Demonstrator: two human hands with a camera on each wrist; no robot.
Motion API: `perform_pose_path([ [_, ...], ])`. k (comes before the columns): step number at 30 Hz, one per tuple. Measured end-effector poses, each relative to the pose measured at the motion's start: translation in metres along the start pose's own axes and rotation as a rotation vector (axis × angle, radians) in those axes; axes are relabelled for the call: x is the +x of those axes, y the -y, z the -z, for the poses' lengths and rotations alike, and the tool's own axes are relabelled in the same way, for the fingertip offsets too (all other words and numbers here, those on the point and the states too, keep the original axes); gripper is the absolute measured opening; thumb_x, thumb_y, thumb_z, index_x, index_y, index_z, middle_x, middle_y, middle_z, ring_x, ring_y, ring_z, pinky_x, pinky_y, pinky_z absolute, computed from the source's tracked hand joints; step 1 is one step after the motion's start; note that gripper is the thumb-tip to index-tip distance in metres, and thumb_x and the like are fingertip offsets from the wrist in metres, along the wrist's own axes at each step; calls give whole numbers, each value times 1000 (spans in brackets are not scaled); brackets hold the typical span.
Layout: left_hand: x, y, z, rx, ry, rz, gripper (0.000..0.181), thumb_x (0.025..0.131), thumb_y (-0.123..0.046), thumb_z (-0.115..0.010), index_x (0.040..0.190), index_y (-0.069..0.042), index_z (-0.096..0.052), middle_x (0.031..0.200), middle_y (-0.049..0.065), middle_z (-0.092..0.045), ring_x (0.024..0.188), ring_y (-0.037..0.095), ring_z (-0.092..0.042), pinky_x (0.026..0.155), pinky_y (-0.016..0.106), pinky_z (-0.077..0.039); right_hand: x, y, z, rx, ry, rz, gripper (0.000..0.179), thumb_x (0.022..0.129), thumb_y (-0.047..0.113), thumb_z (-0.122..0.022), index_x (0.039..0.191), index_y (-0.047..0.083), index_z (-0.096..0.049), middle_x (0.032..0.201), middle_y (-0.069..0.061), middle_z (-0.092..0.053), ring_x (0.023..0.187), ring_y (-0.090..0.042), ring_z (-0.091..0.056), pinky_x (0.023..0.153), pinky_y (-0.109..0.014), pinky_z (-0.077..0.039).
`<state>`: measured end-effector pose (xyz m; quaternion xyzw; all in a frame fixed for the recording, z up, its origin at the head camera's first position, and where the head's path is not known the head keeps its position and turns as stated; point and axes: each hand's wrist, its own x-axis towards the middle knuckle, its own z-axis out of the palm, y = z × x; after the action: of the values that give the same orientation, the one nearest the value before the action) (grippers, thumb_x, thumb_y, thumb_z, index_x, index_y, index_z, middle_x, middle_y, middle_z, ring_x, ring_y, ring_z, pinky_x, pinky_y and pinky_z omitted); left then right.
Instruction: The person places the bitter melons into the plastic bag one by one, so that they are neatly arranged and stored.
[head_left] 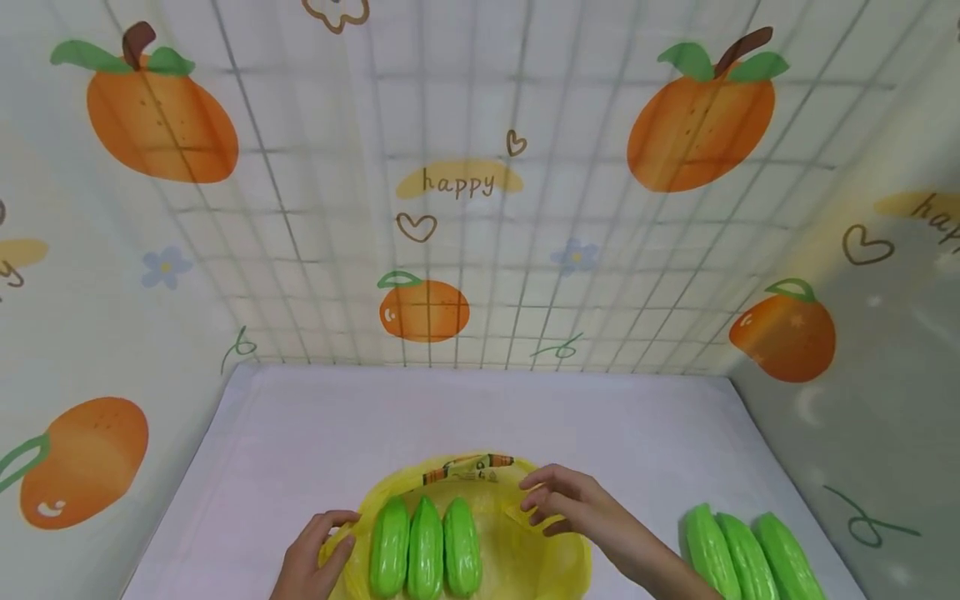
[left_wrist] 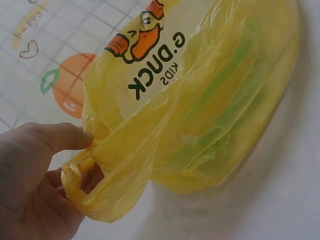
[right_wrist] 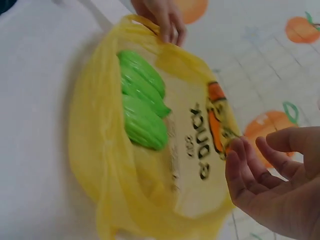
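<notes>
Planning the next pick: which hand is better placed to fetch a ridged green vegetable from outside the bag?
Most likely the right hand: it looks empty and is nearer the three ridged green vegetables outside, while the left hand grips the yellow G.DUCK bag at its opposite side.

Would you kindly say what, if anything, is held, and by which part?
The left grip holds the yellow bag by its handle; the right grip holds nothing.

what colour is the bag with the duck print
The bag is see-through yellow, best seen in the left wrist view.
</notes>
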<state>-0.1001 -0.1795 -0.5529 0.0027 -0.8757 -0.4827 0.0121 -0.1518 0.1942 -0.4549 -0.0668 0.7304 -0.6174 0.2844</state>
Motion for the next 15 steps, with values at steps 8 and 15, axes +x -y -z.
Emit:
perform_pose_path([
  [8, 0, 3, -1, 38, 14, 41, 17, 96, -16, -66, 112, -21, -68, 106, -9, -62, 108, 19, -60, 88, 44, -47, -17, -8, 38, -20, -163, -18, 38, 102, 24, -57, 130, -1, -54, 112, -14, -65, 100, -30, -62, 85, -44, -53],
  [15, 2, 1, 0, 51, 25, 53, 17, 96, -16, -65, 113, -20, -67, 106, -8, -61, 107, 18, -60, 87, 42, -47, -30, -24, 70, -110, -375, -103, 45, 101, 30, -60, 132, 0, -52, 111, -10, -67, 99, -28, -63, 84, -42, -55],
])
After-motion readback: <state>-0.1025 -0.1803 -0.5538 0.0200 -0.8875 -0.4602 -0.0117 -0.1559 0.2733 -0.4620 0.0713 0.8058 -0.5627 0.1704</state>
